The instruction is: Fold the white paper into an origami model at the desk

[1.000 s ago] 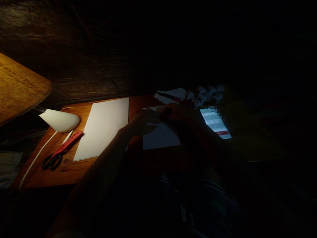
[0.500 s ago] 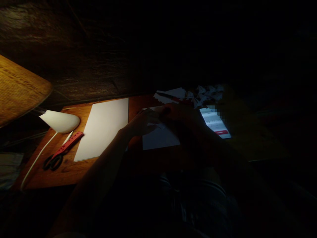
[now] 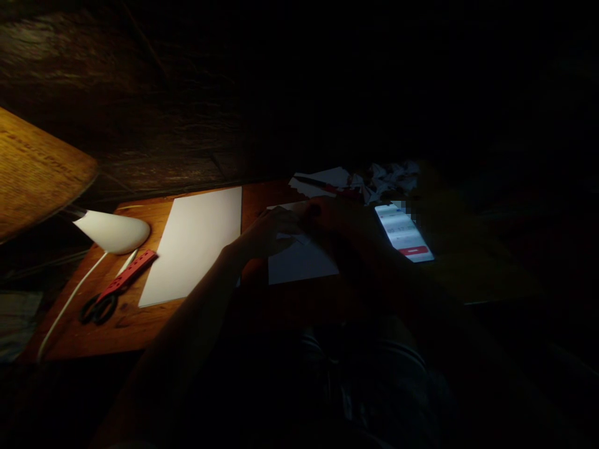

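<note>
The scene is very dark, lit only from the left. A white sheet of paper [image 3: 299, 265] lies on the wooden table [image 3: 116, 324] in front of me. My left hand [image 3: 269, 231] rests on its upper part with the fingers curled and pinched on a fold of the paper. My right hand [image 3: 334, 218] sits beside it on the same sheet's top edge, in shadow, its fingers bent down onto the paper. The two hands nearly touch.
A larger white sheet [image 3: 194, 243] lies to the left. Further left are red-handled scissors [image 3: 116, 287] and a white lamp head [image 3: 115, 231] with its cord. A lit phone [image 3: 405, 232] lies to the right. Crumpled paper scraps [image 3: 374, 178] lie behind.
Almost nothing differs: the view has drifted slightly, and both hands stay on the top of the sheet with only small finger shifts.
</note>
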The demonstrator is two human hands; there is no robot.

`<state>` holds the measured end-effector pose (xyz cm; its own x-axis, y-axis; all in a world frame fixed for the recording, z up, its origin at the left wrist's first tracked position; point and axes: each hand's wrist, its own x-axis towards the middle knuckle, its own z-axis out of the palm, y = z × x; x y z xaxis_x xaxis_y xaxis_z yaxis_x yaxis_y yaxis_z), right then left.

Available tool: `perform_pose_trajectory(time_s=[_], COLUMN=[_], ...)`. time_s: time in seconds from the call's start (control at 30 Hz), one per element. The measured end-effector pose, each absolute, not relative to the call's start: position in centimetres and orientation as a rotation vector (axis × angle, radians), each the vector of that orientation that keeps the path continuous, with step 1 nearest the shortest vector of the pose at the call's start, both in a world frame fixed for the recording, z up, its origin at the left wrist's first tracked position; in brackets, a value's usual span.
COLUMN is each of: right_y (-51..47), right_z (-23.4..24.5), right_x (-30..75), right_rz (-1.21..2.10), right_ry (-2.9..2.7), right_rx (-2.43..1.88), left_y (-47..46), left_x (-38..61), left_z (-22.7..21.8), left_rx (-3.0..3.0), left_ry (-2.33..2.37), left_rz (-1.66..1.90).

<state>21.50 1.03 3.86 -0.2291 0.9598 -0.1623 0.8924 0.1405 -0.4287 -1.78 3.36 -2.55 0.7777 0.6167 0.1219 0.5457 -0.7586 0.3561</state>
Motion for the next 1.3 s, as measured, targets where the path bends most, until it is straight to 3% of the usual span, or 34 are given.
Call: perform_pose_trajectory(time_s=[0.83,1.3], right_y=[1.6,1.6], right_z=[2.2,2.3], right_x=[22.5,22.6], right_rz=[0.550,0.547], right_ry=[-2.384,-2.456], right_rx=[-1.622,-1.597], left_y=[3.7,3.1], left_x=[-2.2,-0.1], left_z=[-2.4,-2.4], left_rx=[2.706,2.767], left_ry=[0.841,1.126], left_rz=[0.561,0.478])
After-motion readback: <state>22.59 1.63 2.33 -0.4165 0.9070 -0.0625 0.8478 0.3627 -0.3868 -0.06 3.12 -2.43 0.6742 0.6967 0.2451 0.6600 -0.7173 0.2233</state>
